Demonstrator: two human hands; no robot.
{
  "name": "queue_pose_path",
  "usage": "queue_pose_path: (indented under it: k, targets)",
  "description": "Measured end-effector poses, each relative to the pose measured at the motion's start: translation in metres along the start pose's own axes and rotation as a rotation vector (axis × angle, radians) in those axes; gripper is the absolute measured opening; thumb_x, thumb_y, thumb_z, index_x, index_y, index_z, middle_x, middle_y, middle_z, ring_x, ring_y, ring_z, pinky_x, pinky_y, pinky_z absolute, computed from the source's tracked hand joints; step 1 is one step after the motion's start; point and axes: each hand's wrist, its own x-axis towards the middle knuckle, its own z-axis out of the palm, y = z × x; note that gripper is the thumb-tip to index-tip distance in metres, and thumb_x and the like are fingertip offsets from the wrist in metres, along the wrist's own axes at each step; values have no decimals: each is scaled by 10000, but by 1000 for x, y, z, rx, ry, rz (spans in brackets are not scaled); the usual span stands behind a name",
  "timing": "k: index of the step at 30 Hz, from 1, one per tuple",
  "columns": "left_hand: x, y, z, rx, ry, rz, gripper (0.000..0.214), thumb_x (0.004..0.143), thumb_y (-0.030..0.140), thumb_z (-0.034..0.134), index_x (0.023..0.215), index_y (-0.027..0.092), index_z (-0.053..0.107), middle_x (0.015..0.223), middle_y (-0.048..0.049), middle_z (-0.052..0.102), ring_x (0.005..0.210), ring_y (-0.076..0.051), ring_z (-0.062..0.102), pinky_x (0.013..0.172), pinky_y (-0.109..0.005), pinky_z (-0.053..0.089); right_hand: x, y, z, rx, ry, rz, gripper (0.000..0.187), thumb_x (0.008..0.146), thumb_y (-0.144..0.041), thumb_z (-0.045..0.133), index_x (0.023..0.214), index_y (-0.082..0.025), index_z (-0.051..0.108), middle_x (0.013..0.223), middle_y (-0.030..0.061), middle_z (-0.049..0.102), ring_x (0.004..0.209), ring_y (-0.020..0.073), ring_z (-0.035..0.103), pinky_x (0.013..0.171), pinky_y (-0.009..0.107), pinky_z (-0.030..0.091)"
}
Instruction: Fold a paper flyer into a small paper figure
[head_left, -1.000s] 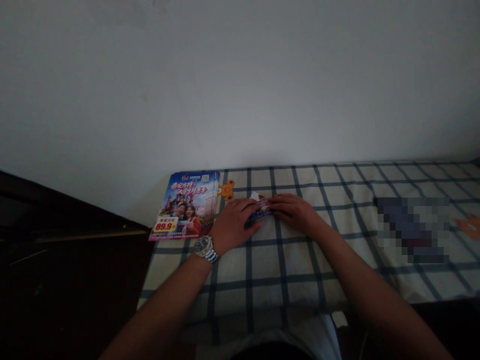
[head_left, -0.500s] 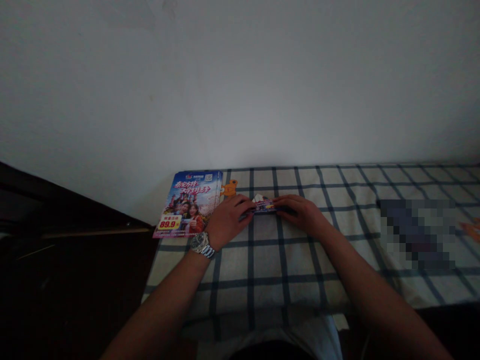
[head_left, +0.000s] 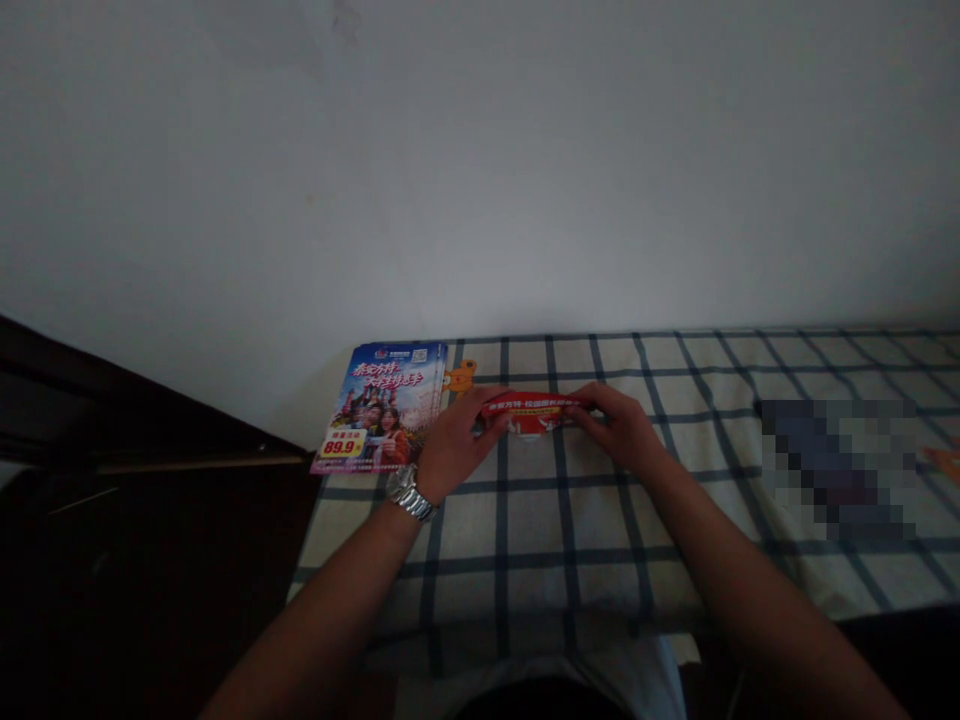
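Observation:
A folded flyer (head_left: 534,412), now showing a red side with yellow lettering, is held between both hands just above the checked cloth (head_left: 600,520). My left hand (head_left: 454,448), with a metal watch on its wrist, pinches the flyer's left end. My right hand (head_left: 619,428) pinches its right end. To the left lies a stack of colourful flyers (head_left: 382,408) with a yellow 89.9 price tag.
An orange cartoon figure (head_left: 460,377) is printed on the cloth beside the stack. A blurred dark patch (head_left: 836,462) lies on the cloth at the right. A white wall stands behind; a dark floor and low dark edge (head_left: 150,440) are at the left.
The folded flyer went from lying flat under both hands, blue side up, to being lifted and turned so its red side faces me. Both hands shifted to pinch its ends.

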Motion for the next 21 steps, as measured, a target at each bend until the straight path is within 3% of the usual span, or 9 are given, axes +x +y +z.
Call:
queue_pose_path:
  k: [6,10,14,17,21]
  targets:
    - [2,-3,5,10,-89,-154,418,973,343,623,1374,248,553,1143,-33,729,820,-174,699,786,-321,562,0,4,7,28,-28,167,305,944,-401,662,1196,-229,686,930,38,759,766,191,700,703,316,571]
    - [3,-6,8,68,-115,-186,433,963,355,637,1375,244,560,1084,-30,727,796,-185,688,781,-339,561,1,5,9,-15,-35,187,342,938,-409,669,1235,-241,678,927,34,756,758,195,695,692,322,566]
    - [3,-10,13,85,-89,-147,450,969,345,629,1400,249,544,1198,-61,679,972,-218,678,902,-382,564,4,5,10,-106,-45,165,329,940,-369,664,1233,-220,682,915,43,748,715,195,665,671,330,549]
    - [2,-13,17,111,-46,-85,524,945,302,661,1442,238,509,1339,-96,586,1208,-256,592,1065,-438,505,6,5,11,-168,-41,100,298,947,-324,654,1222,-216,689,1021,74,747,866,231,680,790,368,556]
    - [2,-11,16,181,-21,-7,540,925,296,693,1435,247,524,1419,-108,512,1312,-285,508,1141,-497,441,7,9,13,-230,-59,43,295,952,-300,652,1228,-205,695,1042,94,728,984,270,655,894,417,537]
